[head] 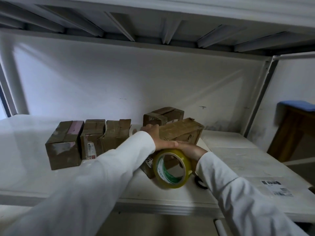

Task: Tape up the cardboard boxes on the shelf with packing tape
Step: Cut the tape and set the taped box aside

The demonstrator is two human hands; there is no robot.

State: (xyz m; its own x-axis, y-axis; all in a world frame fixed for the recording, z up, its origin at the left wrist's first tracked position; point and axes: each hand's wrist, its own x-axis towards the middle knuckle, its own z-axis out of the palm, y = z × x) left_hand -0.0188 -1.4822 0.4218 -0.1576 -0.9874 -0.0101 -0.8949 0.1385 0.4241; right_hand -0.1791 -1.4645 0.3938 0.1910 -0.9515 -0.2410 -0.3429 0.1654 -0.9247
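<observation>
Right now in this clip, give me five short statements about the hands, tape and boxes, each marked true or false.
1. The left hand rests on the box being taped. True.
2. The tape roll is red. False: it is yellowish with a green and white core.
3. Three boxes stand in a row to the left. True.
4. The right hand hangs idle below the shelf. False: it is up at the roll.
5. Both sleeves are black. False: they are white.
</observation>
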